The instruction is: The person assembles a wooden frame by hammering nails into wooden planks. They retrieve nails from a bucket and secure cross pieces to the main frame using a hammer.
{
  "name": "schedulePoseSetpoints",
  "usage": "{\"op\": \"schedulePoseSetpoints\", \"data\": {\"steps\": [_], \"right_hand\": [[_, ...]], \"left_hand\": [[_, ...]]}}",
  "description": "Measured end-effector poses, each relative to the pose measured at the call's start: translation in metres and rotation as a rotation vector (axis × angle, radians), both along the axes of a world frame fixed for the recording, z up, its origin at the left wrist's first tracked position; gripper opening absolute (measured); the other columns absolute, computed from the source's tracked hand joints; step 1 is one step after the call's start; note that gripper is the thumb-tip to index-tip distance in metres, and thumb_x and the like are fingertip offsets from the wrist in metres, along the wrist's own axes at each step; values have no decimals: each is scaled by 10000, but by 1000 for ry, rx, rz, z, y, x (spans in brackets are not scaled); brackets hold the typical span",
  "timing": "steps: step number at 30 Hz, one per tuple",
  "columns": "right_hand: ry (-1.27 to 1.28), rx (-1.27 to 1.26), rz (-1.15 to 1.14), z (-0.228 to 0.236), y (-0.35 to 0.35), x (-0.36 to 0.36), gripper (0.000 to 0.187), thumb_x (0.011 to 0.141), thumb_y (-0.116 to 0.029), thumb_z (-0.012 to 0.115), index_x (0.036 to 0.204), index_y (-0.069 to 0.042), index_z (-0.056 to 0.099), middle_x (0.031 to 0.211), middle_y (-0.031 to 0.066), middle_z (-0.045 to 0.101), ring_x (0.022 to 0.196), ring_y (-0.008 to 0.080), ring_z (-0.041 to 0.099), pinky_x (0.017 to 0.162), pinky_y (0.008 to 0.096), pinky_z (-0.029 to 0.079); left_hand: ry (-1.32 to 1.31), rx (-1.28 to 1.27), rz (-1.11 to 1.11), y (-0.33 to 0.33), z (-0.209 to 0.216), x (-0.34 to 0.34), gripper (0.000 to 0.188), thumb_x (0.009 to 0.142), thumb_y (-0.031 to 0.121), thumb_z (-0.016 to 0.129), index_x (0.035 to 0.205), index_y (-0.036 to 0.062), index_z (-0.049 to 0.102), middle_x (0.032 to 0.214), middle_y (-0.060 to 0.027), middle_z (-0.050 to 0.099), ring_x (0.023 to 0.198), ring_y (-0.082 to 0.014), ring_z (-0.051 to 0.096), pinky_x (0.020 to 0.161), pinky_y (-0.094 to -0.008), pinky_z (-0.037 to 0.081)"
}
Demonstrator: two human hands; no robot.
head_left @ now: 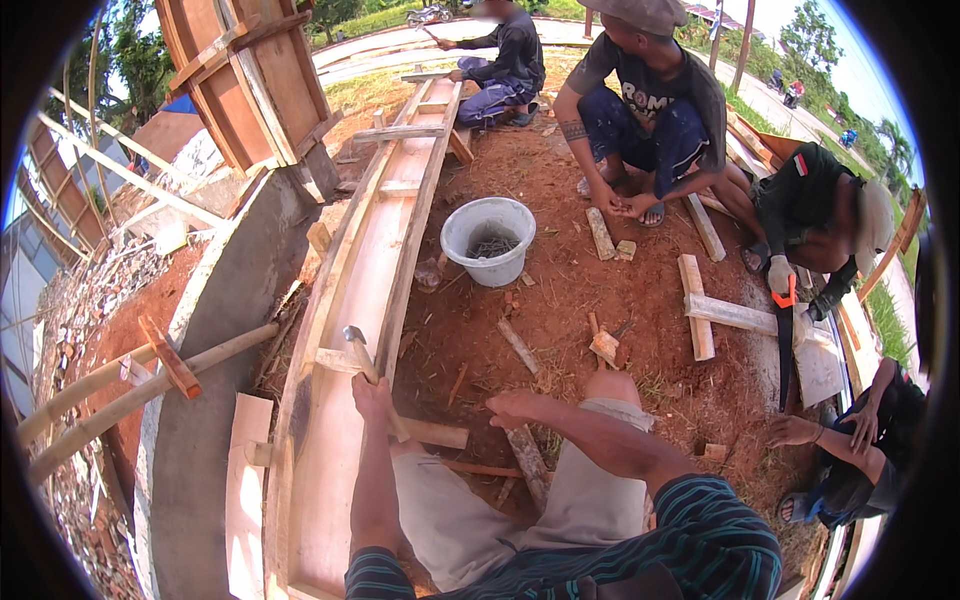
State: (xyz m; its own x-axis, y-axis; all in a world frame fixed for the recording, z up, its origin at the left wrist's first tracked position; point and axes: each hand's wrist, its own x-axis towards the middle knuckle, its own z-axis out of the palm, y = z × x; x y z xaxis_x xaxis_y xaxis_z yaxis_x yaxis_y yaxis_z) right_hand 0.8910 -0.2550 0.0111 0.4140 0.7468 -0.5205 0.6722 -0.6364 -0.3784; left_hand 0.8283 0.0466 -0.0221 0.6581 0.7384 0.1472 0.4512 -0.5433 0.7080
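Note:
My left hand (372, 396) is wrapped round the wooden handle of a claw hammer (358, 346). The hammer's metal head points up, over a short wooden crosspiece (338, 360) on the long wooden formwork trough (345, 290). My right hand (513, 408) is closed in front of my knees, above the dirt; whether anything is inside its fingers is hidden. Ahead of it, on the red soil, stands a white bucket (488, 232) with a heap of dark nails (490, 246) at its bottom. Several crosspieces span the trough's two side boards.
One co-worker (505, 60) crouches at the trough's far end; another (655, 100) squats beyond the bucket. At right, a gloved co-worker (815, 220) holds an orange-handled handsaw (785, 340) by a plank (735, 314). Wood offcuts (600, 235) litter the soil. A curved concrete wall (215, 340) runs at left.

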Motion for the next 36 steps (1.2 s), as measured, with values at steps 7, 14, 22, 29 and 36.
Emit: {"op": "schedulePoseSetpoints", "data": {"steps": [7, 14, 22, 29, 36], "right_hand": [[16, -27, -14, 10, -1, -3, 406, 901, -320, 594, 1201, -47, 609, 1189, 185, 634, 1139, 361, 589, 929, 472, 485], [43, -52, -38, 14, 1, -2, 426, 897, -320, 595, 1237, -62, 596, 1202, 178, 632, 1150, 352, 585, 943, 465, 477], [16, -27, -13, 12, 1, 0, 411, 895, -318, 601, 1227, -76, 605, 1210, 172, 629, 1159, 348, 578, 946, 465, 477], [2, -25, -19, 12, -1, -1, 403, 901, -318, 598, 1216, -66, 611, 1212, 173, 629, 1150, 360, 580, 943, 462, 479], [21, -47, -3, 16, -1, -3, 406, 905, -333, 593, 1165, -22, 622, 1136, 199, 655, 1097, 373, 607, 909, 466, 496]], "left_hand": [[-14, 10, 5, -1, 0, -1, 368, 728, 189, 658, 992, -51, 568, 994, -223, 579, 952, -399, 578, 858, -465, 452], [-26, 11, 0, -1, -1, 0, 335, 728, 177, 645, 959, -49, 556, 977, -219, 571, 935, -401, 572, 841, -478, 451], [-30, 70, -6, 3, -8, 1, 308, 727, 160, 622, 948, -38, 544, 975, -209, 562, 935, -406, 558, 842, -487, 449], [-55, 19, 6, -3, -3, 0, 297, 731, 159, 635, 936, -35, 543, 978, -207, 558, 934, -405, 557, 839, -487, 449], [-41, -4, 17, -1, -3, 0, 332, 727, 191, 660, 935, -42, 547, 984, -219, 567, 929, -407, 574, 839, -478, 455]]}}
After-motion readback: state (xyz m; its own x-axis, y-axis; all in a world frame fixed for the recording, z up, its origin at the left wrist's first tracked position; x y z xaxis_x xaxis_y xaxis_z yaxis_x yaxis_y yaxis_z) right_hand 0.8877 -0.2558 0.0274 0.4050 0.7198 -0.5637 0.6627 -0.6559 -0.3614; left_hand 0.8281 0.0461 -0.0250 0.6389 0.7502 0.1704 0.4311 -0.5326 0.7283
